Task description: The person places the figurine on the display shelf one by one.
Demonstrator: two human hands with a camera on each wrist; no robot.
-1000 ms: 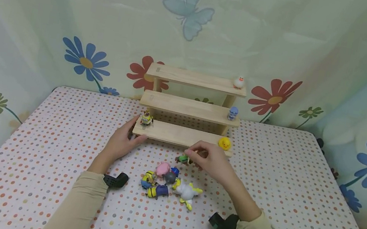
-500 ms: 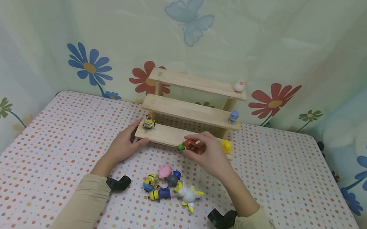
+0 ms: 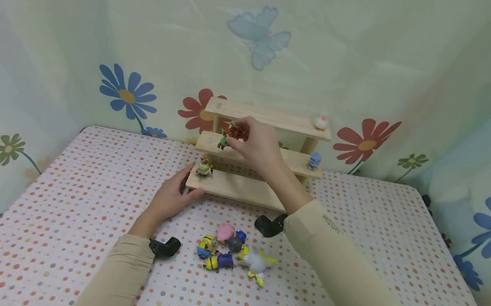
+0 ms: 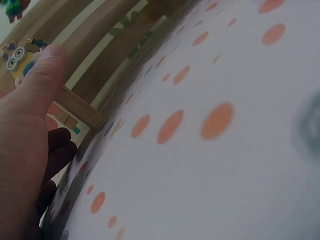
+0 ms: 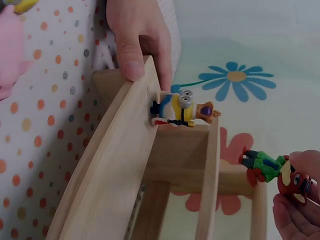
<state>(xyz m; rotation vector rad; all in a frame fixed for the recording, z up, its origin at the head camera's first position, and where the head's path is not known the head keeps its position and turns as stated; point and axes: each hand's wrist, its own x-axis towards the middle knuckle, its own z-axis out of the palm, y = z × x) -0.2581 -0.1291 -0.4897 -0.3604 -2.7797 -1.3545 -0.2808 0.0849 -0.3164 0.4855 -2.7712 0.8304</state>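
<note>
My right hand (image 3: 259, 144) pinches a small red-brown figure in green clothes (image 3: 223, 141), held over the left part of the middle shelf (image 3: 250, 153); in the right wrist view that figure (image 5: 270, 167) hangs feet toward the shelf, gripped at its head. My left hand (image 3: 171, 197) grips the left end of the bottom shelf (image 3: 239, 187), thumb on the front edge, as the right wrist view also shows. A minion figure with a crown (image 5: 181, 107) stands on the bottom shelf beside the left thumb.
A white bird figure (image 3: 321, 123) stands at the top shelf's right end, a blue figure (image 3: 314, 161) on the middle shelf's right. Several toys lie in front, among them a pink one (image 3: 225, 233), minions (image 3: 219, 262) and a white-and-yellow one (image 3: 257, 263).
My right hand has lifted the red-brown and green figure from the table, up and leftward past the bottom shelf to the middle one. My left hand has kept its hold on the shelf.
</note>
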